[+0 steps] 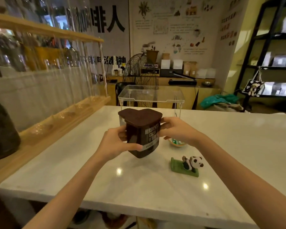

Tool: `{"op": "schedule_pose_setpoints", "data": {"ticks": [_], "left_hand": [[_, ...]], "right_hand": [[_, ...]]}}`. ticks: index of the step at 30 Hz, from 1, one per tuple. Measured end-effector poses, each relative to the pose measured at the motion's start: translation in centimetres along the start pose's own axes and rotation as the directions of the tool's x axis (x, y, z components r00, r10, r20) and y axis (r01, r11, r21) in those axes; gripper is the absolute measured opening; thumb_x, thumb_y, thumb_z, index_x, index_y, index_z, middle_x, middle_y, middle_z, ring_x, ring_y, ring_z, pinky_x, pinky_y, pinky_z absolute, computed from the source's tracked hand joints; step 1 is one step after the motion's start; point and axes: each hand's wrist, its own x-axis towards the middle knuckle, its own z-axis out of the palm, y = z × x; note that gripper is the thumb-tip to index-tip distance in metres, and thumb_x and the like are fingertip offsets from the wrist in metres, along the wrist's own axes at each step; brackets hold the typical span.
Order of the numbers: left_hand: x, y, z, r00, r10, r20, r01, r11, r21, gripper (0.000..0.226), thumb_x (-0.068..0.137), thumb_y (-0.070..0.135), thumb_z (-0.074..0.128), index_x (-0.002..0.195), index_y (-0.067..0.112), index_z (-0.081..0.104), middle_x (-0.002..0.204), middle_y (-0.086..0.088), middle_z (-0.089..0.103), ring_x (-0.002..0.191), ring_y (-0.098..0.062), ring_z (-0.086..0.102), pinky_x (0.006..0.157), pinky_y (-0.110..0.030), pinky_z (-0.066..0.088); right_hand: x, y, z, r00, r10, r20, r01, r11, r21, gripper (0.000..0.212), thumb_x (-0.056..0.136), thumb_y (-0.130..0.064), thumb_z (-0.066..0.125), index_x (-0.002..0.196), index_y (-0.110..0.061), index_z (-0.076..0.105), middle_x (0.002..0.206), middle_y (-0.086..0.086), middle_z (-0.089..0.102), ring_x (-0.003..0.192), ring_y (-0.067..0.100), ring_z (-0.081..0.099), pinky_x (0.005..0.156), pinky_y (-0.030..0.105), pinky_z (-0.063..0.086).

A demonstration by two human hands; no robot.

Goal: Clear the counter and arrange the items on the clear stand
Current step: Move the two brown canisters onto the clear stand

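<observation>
A dark brown cocoa tub (pixel 141 133) with a brown lid hangs in the air above the white counter (pixel 73 162), tilted slightly. My left hand (pixel 117 142) grips its left side and my right hand (pixel 177 129) grips its right side. Behind the tub, at the counter's far edge, stands the clear stand (pixel 151 96), with nothing on its top. A panda figure on a green base (pixel 188 165) lies on the counter to the right. A small glass item with green and orange inside (pixel 177 143) sits partly hidden under my right hand.
A wooden rack with a row of glass tubes (pixel 56 80) runs along the counter's left side. A dark round container (pixel 2 131) stands at the near left. Beyond the counter are a wire fan, a low cabinet and black shelving.
</observation>
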Motion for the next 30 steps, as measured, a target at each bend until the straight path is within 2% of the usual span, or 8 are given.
{"op": "schedule_pose_setpoints", "data": {"ticks": [3, 7, 10, 13, 19, 24, 28, 30], "left_hand": [[2.2, 1.7, -0.8, 0.997, 0.043, -0.058, -0.046, 0.998, -0.039, 0.057, 0.051, 0.014, 0.085, 0.101, 0.025, 0.06, 0.086, 0.013, 0.066, 0.085, -0.004, 0.064, 0.073, -0.02, 0.052], [6.2, 3.4, -1.9, 0.988, 0.076, -0.137, -0.084, 0.995, -0.054, 0.064, 0.051, 0.017, 0.085, 0.11, 0.017, 0.061, 0.089, 0.01, 0.066, 0.087, -0.008, 0.064, 0.078, -0.028, 0.054], [9.5, 4.2, -2.5, 0.976, 0.12, -0.183, -0.129, 0.991, -0.039, 0.068, 0.05, 0.018, 0.085, 0.113, 0.015, 0.06, 0.089, 0.013, 0.065, 0.088, -0.007, 0.064, 0.078, -0.028, 0.054], [12.9, 4.5, -3.1, 0.969, 0.116, -0.22, -0.134, 0.989, -0.069, 0.065, 0.051, 0.015, 0.085, 0.111, 0.013, 0.061, 0.086, 0.011, 0.066, 0.091, -0.014, 0.067, 0.081, -0.033, 0.055], [19.2, 4.6, -4.1, 0.952, 0.124, -0.279, -0.135, 0.991, -0.019, 0.069, 0.047, 0.022, 0.087, 0.111, 0.014, 0.061, 0.094, 0.002, 0.069, 0.09, -0.014, 0.067, 0.083, -0.036, 0.057], [23.6, 3.9, -3.8, 0.939, 0.118, -0.324, -0.123, 0.992, 0.003, 0.071, 0.05, 0.02, 0.086, 0.114, 0.01, 0.058, 0.098, 0.001, 0.066, 0.09, -0.013, 0.063, 0.079, -0.027, 0.054], [27.0, 2.6, -3.4, 0.926, 0.085, -0.369, -0.072, 0.996, 0.049, 0.067, 0.046, 0.027, 0.087, 0.106, 0.011, 0.062, 0.104, -0.007, 0.07, 0.093, -0.019, 0.065, 0.086, -0.041, 0.056], [28.4, 1.9, -3.2, 0.927, 0.072, -0.367, -0.054, 0.997, 0.057, 0.067, 0.046, 0.027, 0.087, 0.106, 0.011, 0.061, 0.105, -0.009, 0.07, 0.096, -0.021, 0.066, 0.086, -0.043, 0.056]], "right_hand": [[2.0, -0.9, -1.6, 0.997, -0.041, -0.063, 0.05, 0.988, 0.148, 0.053, 0.08, -0.005, 0.061, 0.128, -0.012, 0.04, 0.11, 0.01, 0.065, 0.099, 0.022, 0.061, 0.08, 0.034, 0.051], [5.6, -2.0, -3.7, 0.984, -0.065, -0.165, 0.107, 0.96, 0.259, 0.042, 0.082, -0.007, 0.061, 0.121, -0.009, 0.044, 0.115, 0.009, 0.063, 0.102, 0.021, 0.06, 0.079, 0.031, 0.052], [8.8, -2.8, -5.2, 0.976, -0.101, -0.191, 0.149, 0.955, 0.257, 0.034, 0.083, -0.009, 0.06, 0.115, -0.008, 0.048, 0.108, 0.008, 0.064, 0.101, 0.022, 0.061, 0.085, 0.036, 0.053], [12.1, -3.6, -6.6, 0.966, -0.142, -0.217, 0.196, 0.948, 0.25, 0.031, 0.085, -0.009, 0.058, 0.114, -0.011, 0.049, 0.103, 0.004, 0.062, 0.095, 0.019, 0.063, 0.08, 0.031, 0.055], [18.6, -4.2, -8.4, 0.947, -0.196, -0.256, 0.256, 0.94, 0.226, 0.028, 0.088, -0.01, 0.054, 0.116, -0.01, 0.05, 0.113, 0.008, 0.06, 0.101, 0.02, 0.06, 0.08, 0.028, 0.054], [23.6, -3.9, -9.0, 0.957, -0.175, -0.232, 0.228, 0.948, 0.225, 0.031, 0.092, -0.017, 0.049, 0.123, -0.015, 0.05, 0.111, 0.003, 0.059, 0.108, 0.02, 0.056, 0.091, 0.035, 0.048], [27.0, -3.3, -8.8, 0.97, -0.125, -0.21, 0.173, 0.958, 0.23, 0.037, 0.095, -0.024, 0.042, 0.132, -0.021, 0.044, 0.118, 0.0, 0.057, 0.108, 0.017, 0.051, 0.087, 0.032, 0.042], [28.5, -2.8, -8.7, 0.973, -0.095, -0.211, 0.145, 0.962, 0.233, 0.037, 0.096, -0.023, 0.041, 0.132, -0.021, 0.044, 0.119, 0.0, 0.056, 0.107, 0.017, 0.05, 0.088, 0.033, 0.042]]}}
